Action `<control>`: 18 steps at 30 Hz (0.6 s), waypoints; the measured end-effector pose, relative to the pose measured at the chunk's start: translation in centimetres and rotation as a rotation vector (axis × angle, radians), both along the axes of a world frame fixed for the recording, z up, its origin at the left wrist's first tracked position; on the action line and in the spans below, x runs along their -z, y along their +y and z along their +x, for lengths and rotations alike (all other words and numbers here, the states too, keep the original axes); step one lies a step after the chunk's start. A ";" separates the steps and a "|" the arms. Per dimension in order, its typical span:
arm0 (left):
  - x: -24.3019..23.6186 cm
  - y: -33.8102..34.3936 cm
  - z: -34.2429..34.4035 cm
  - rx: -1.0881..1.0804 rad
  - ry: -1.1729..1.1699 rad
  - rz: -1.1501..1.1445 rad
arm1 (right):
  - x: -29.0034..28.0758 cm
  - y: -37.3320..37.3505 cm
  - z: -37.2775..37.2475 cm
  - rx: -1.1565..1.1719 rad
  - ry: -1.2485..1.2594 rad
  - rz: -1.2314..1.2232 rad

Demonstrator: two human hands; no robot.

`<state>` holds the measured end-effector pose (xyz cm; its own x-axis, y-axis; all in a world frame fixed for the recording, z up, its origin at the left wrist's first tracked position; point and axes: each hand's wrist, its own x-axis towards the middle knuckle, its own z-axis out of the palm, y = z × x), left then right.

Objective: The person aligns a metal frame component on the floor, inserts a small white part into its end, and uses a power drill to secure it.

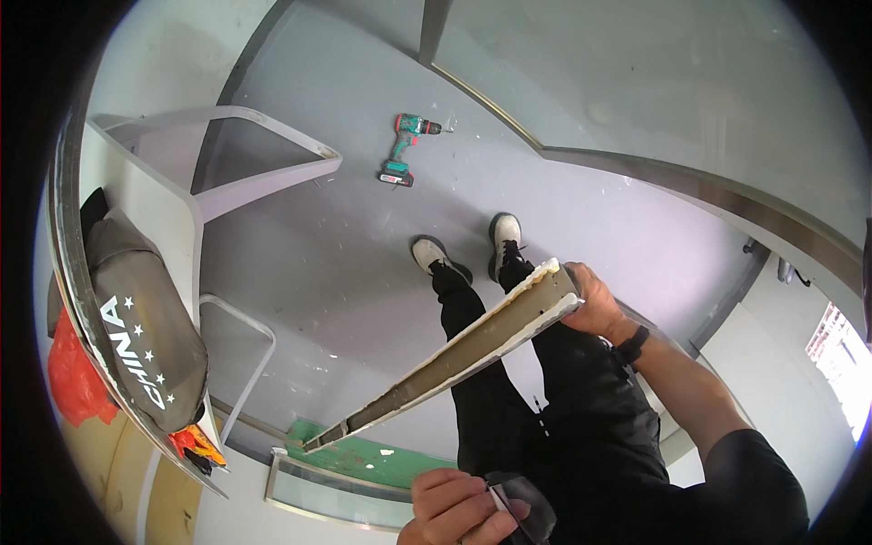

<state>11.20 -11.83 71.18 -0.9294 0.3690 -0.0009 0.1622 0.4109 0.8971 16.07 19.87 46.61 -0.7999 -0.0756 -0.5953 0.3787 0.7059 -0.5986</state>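
Left hand (pixel 454 509) pinches a dark piece (pixel 537 510); right hand (pixel 595 304) grips the channel (pixel 472 346), where I see white crust (pixel 557 311) remaining.

- grey fabric item (pixel 145 272) on my left: white capital letters (pixel 122 343), white stars (pixel 150 354) alongside
- drill (pixel 402 147) ahead of me: battery label (pixel 392 178), too small to read
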 end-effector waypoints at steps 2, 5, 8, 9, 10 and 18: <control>0.4 0.2 -0.8 -0.001 -0.003 0.004 | 0.1 0.0 -0.1 -0.006 0.025 -0.022; 3.9 2.2 0.3 -0.697 0.468 -0.068 | 0.1 -0.9 -0.5 0.004 -0.003 -0.043; 3.6 0.4 -1.6 -0.403 0.320 -0.337 | 0.9 0.1 0.1 -0.015 0.055 -0.051; 3.7 -0.5 -2.9 -0.242 0.141 -0.364 | 1.0 0.3 0.3 0.016 0.021 -0.055; 4.8 0.2 -4.2 -0.242 0.147 -0.407 | 1.1 -0.1 0.3 0.012 0.028 -0.073; 9.2 -2.3 -7.6 -0.222 -0.158 -0.466 | 1.4 -0.2 0.6 0.004 0.009 -0.062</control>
<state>3.61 -14.14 62.02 -0.9603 0.0906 -0.2640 -0.0962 0.7804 0.6178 16.64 19.67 45.23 -0.8056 -0.1092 -0.5823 0.3758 0.6657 -0.6447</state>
